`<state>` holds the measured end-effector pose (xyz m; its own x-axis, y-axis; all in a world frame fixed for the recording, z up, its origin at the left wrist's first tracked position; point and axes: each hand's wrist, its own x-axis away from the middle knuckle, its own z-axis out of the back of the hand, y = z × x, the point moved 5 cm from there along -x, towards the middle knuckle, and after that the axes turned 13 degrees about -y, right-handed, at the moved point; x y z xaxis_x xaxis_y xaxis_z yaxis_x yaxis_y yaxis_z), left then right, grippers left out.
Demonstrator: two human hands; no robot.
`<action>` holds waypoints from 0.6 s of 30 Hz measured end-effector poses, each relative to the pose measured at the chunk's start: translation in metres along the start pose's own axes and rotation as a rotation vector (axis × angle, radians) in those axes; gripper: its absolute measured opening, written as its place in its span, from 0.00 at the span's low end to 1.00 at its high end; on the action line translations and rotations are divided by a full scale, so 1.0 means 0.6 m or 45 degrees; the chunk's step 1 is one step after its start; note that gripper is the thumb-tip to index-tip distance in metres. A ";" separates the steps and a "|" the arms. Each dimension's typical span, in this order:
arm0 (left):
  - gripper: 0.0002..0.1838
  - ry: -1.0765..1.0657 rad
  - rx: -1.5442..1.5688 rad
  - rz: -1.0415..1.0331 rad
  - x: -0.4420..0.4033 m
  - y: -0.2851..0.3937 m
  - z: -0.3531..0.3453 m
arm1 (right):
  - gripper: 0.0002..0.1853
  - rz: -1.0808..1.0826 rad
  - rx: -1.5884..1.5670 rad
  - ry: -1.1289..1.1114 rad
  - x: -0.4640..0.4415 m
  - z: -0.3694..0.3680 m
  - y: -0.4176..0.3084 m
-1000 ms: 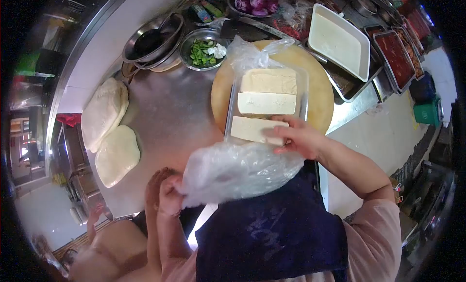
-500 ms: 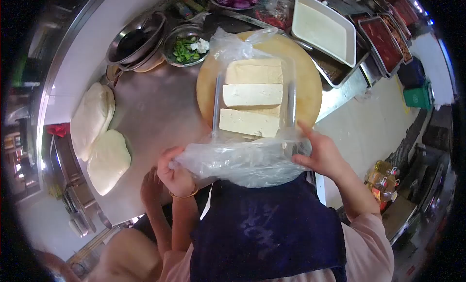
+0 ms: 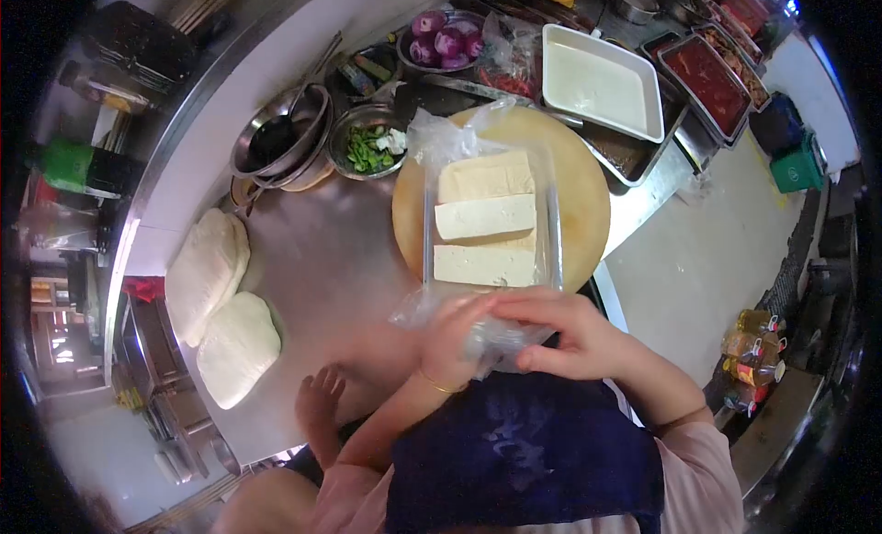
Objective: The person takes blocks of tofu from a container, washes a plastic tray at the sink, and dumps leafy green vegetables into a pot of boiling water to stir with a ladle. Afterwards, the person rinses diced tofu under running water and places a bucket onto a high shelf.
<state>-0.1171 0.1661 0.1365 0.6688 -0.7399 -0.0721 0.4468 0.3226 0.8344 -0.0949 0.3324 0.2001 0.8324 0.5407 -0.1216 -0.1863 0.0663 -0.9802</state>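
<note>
Pale tofu blocks (image 3: 485, 220) lie in a rectangular tray (image 3: 557, 217) lined with a clear plastic bag (image 3: 503, 343), which spills over the near edge. The tray rests on a round wooden cutting board (image 3: 588, 194). At the tray's near side, my left hand (image 3: 452, 339), with a thin bracelet at the wrist, closes on the gathered bag. My right hand (image 3: 571, 330) meets it from the other side, fingers reaching over the bunched plastic and thumb below. Part of the bag is hidden behind both hands.
Left on the steel counter (image 3: 308, 245) lie pale dough pieces (image 3: 237, 348). Bowls of chopped greens (image 3: 367, 150) and purple onions (image 3: 447, 43) stand behind, near stacked metal bowls (image 3: 285, 139). A white tray (image 3: 602, 84) sits back right. Another person's hand (image 3: 322, 396) rests at the counter's front.
My hands have come together from the two ends of the spread bag, bunching its plastic between them. The view has shifted slightly. The other person's hand now shows spread fingers.
</note>
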 end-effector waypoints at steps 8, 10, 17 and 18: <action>0.14 1.473 0.736 0.045 -0.010 -0.076 0.256 | 0.12 -0.151 -0.482 1.043 0.121 0.094 0.069; 0.15 1.328 0.349 0.047 -0.080 -0.090 0.349 | 0.10 -0.180 -0.525 1.051 0.125 0.080 0.091; 0.38 0.320 -1.159 0.185 -0.192 -0.190 0.275 | 0.12 -0.388 -0.443 1.044 0.172 0.013 0.142; 0.37 0.207 -0.777 0.203 -0.177 -0.197 0.250 | 0.13 -0.430 -0.396 1.027 0.187 -0.005 0.172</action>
<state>-0.3301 0.1181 0.1275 0.8147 -0.5720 -0.0953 0.5601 0.7337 0.3848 -0.0193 0.3974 0.0851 0.9499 -0.2214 0.2207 0.1835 -0.1767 -0.9670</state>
